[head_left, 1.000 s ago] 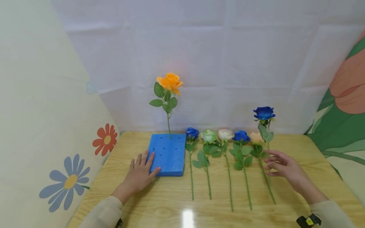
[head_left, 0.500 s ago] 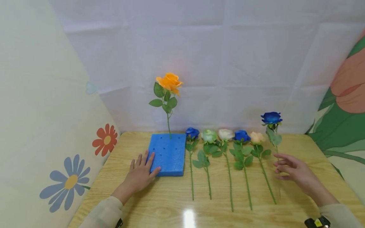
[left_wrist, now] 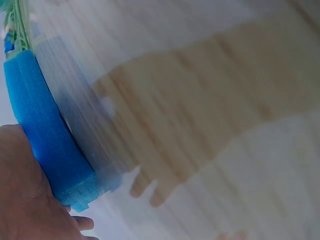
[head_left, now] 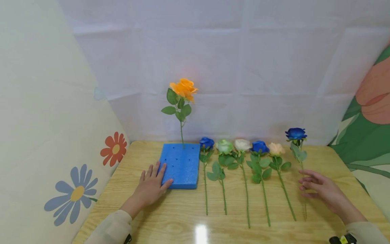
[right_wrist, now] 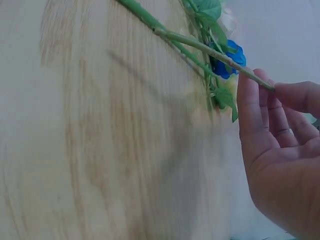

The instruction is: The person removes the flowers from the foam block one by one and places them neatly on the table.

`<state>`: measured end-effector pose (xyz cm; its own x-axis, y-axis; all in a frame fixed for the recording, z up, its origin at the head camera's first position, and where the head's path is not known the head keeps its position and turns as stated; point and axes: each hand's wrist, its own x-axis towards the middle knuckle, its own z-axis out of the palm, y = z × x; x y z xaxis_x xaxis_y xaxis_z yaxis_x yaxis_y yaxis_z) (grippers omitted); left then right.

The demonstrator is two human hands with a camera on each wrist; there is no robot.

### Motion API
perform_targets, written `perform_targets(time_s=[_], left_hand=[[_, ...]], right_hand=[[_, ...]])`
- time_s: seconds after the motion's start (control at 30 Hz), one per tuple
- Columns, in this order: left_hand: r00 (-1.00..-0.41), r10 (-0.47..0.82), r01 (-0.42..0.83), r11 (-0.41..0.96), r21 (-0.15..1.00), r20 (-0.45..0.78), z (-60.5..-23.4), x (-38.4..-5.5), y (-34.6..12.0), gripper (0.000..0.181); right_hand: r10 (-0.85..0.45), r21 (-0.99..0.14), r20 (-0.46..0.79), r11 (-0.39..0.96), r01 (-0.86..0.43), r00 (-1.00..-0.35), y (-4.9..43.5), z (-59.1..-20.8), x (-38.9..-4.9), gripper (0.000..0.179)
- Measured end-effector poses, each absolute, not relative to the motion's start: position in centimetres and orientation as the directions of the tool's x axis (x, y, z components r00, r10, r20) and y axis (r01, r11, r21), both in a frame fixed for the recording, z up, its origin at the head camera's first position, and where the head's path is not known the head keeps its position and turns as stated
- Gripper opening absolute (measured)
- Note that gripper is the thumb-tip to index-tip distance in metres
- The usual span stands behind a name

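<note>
My left hand (head_left: 149, 186) rests flat with spread fingers on the left edge of a blue foam block (head_left: 182, 176) dotted with small holes. An orange rose (head_left: 184, 88) stands upright at the block's back edge, its stem in the foam. On the right, my right hand (head_left: 324, 191) holds a dark blue rose (head_left: 296, 134) by its stem, bloom upward. The right wrist view shows that stem (right_wrist: 210, 51) pinched between thumb and fingers, its lower end over the table. Just left of it lies a peach rose (head_left: 276, 149).
On the wooden table (head_left: 170, 220), more roses lie in a row with blooms toward the back: a blue rose (head_left: 207, 143), a green-white rose (head_left: 224, 146), a cream rose (head_left: 242, 145) and another blue rose (head_left: 259, 147). A white cloth (head_left: 213, 67) hangs behind.
My right hand has moved right and toward me with the dark blue rose, away from the peach rose, and the bloom is lower. My left hand has stayed on the foam block.
</note>
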<state>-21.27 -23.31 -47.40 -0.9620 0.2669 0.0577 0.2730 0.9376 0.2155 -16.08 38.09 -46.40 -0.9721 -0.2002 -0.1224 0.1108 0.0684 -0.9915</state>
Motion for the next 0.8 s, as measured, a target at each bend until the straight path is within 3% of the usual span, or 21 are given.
perform_targets(time_s=[0.37, 0.8], left_hand=[[-0.962, 0.265, 0.272, 0.937, 0.218, 0.064, -47.5, -21.3, -23.4, 0.081], [-0.961, 0.268, 0.276, 0.933, 0.230, 0.065, -47.9, -21.5, -23.4, 0.081]], right_hand=[[-0.217, -0.988, -0.157, 0.036, 0.152, -0.964, 39.2, -47.5, -16.4, 0.042], [-0.221, -0.963, -0.262, 0.124, 0.239, -0.940, 40.1, -47.7, -17.6, 0.032]])
